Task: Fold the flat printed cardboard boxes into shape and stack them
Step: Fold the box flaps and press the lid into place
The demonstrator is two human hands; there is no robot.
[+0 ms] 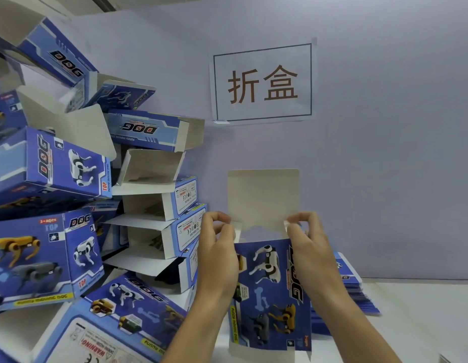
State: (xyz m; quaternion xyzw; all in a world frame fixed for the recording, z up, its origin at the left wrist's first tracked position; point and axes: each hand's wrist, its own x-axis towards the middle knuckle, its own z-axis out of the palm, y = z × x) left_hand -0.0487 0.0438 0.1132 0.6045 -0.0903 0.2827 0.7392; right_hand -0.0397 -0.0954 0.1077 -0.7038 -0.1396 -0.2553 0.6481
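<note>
Head view: I was partway through folding one printed dog-toy box (271, 292), top end not yet closed.

Head view showed my left hand (219, 254) and right hand (310, 243) holding the box upright in front of me above the white table (411, 323), each pinching a small side flap with curled thumb and fingers, while the big white lid flap (263, 197) stood straight up. I judged the next move called for tucking both side flaps inward, then bending the lid down. Folded boxes (57, 192) were heaped untidily at my left; the flat stack (356, 292) lay behind my right wrist, under the wall sign (263, 83).
</note>
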